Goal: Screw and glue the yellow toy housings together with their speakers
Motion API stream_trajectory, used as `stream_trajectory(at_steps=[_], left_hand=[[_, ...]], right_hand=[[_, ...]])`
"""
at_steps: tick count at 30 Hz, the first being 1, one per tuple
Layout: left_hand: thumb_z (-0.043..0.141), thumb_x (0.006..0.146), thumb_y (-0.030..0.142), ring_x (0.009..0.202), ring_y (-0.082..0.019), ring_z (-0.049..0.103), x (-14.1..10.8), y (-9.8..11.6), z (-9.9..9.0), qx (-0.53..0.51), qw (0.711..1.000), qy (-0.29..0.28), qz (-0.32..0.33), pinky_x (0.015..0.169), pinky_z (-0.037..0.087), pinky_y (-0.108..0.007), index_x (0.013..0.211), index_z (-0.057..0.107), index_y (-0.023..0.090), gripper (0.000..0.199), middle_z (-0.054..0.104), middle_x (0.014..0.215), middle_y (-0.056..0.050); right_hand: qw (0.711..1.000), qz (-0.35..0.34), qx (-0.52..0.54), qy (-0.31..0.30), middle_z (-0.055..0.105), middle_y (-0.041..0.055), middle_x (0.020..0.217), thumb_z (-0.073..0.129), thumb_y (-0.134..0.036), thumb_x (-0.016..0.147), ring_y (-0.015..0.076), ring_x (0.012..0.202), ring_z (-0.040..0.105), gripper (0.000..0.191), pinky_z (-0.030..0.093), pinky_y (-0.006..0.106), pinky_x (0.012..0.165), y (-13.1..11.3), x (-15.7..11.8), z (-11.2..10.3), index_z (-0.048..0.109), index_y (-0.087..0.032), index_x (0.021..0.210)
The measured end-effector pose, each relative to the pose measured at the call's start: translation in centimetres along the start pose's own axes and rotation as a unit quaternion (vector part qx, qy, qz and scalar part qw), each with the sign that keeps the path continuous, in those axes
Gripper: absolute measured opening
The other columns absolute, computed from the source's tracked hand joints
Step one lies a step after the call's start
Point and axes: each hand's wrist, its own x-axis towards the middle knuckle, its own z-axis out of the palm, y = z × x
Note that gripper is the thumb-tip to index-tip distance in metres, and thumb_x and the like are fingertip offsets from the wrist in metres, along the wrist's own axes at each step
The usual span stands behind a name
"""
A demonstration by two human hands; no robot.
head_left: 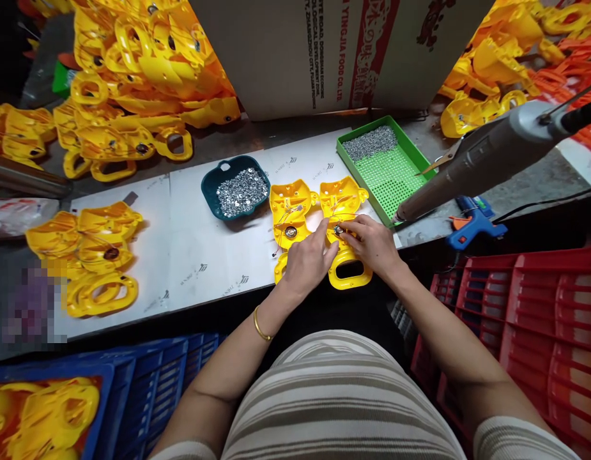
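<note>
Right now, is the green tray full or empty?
Neither: the green tray is partly filled. Metal bits cover its far end; the middle's bare.

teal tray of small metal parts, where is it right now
In the head view, left of centre on the white sheet, the teal tray sits just left of the yellow casings, across them from the green tray.

Surface (pixel 184 246) bright, light looks overhead; soft shadow at teal bowl's (pixel 209 190) near side. Dark below near edge. Left hand (pixel 305 265), right hand (pixel 376 246) reasonably sharp. Wide-angle stretch at sides. Pixelated patch left.
</note>
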Motion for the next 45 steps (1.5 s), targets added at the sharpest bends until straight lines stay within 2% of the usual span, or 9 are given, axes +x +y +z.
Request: stream_trajectory(at_steps=[7,12,19,22,26,29,35,40,45], left_hand=[[0.053,0.095,0.031,0.085,-0.023,0.073,0.1,0.4,0.1,-0.006,1.000,-0.015,0.003,0.068,0.050,-0.027,0.141,0.044,0.010,0.052,0.075,0.096,-0.010],[0.054,0.095,0.033,0.083,-0.021,0.073,0.0,0.2,0.4,-0.017,1.000,0.001,0.008,0.070,0.050,-0.027,0.140,0.045,0.011,0.051,0.075,0.094,-0.010],[0.054,0.095,0.034,0.079,-0.024,0.073,0.1,0.2,0.2,-0.022,1.000,-0.020,-0.008,0.070,0.050,-0.030,0.142,0.044,0.011,0.053,0.075,0.086,-0.009],[0.053,0.095,0.034,0.082,-0.024,0.073,0.2,0.3,0.2,-0.017,1.000,-0.016,-0.006,0.071,0.050,-0.029,0.140,0.045,0.012,0.051,0.075,0.089,-0.010],[0.053,0.093,0.029,0.084,-0.024,0.072,0.4,0.4,0.0,-0.015,1.000,-0.014,-0.009,0.072,0.051,-0.030,0.138,0.045,0.014,0.049,0.074,0.096,-0.010],[0.048,0.092,0.024,0.081,-0.026,0.071,0.5,0.6,-0.4,-0.008,0.999,-0.035,-0.013,0.073,0.053,-0.034,0.141,0.041,0.014,0.050,0.074,0.094,-0.010],[0.050,0.090,0.021,0.111,-0.030,0.063,1.8,0.9,-0.6,-0.021,1.000,-0.010,-0.001,0.087,0.052,-0.038,0.146,0.035,0.011,0.059,0.057,0.134,-0.017],[0.059,0.089,0.026,0.115,-0.031,0.060,3.3,0.6,-0.4,-0.049,0.998,-0.030,0.006,0.093,0.051,-0.042,0.140,0.043,0.009,0.056,0.060,0.127,-0.019],[0.063,0.086,0.022,0.119,-0.031,0.058,3.8,0.2,-0.5,-0.078,0.996,-0.043,0.010,0.098,0.049,-0.043,0.139,0.043,0.009,0.059,0.059,0.129,-0.019]], right_hand=[[0.997,0.045,-0.065,-0.007,0.067,0.0039,0.101,0.054,-0.034,0.093,0.0176,0.078,0.064,0.023,0.034,0.028,0.056,-1.3,-0.2,0.0,0.071,-0.023,0.105],[0.998,0.041,-0.048,0.003,0.067,0.0057,0.104,0.052,-0.033,0.095,0.0174,0.082,0.064,0.025,0.037,0.027,0.060,-1.2,-0.4,0.1,0.070,-0.021,0.106],[0.998,0.043,-0.030,0.015,0.068,0.0036,0.099,0.057,-0.033,0.092,0.0171,0.081,0.064,0.020,0.040,0.026,0.062,-0.8,-0.2,0.4,0.072,-0.024,0.100],[0.999,0.033,0.004,0.027,0.068,0.0036,0.096,0.057,-0.034,0.091,0.0173,0.082,0.064,0.019,0.043,0.027,0.066,-0.1,-0.1,0.7,0.073,-0.024,0.097],[0.999,-0.006,0.037,0.004,0.066,0.0058,0.099,0.059,-0.023,0.088,0.0179,0.084,0.063,0.021,0.047,0.028,0.071,0.4,-0.2,0.5,0.072,-0.022,0.105],[1.000,0.000,-0.001,0.017,0.061,0.0076,0.100,0.058,-0.022,0.086,0.0185,0.082,0.060,0.026,0.045,0.028,0.065,0.1,-0.5,0.2,0.071,-0.023,0.109],[0.999,0.028,-0.002,0.034,0.058,0.0052,0.089,0.060,-0.024,0.087,0.0174,0.078,0.057,0.022,0.043,0.027,0.061,0.0,-0.4,0.5,0.074,-0.024,0.104],[0.997,0.035,0.053,0.046,0.059,0.0045,0.086,0.063,-0.022,0.086,0.0167,0.078,0.058,0.020,0.044,0.027,0.065,0.3,-0.2,0.9,0.074,-0.021,0.103],[0.998,0.053,-0.008,0.014,0.061,0.0028,0.086,0.062,-0.030,0.088,0.0161,0.073,0.058,0.017,0.036,0.027,0.055,0.0,0.0,0.6,0.075,-0.025,0.096]])
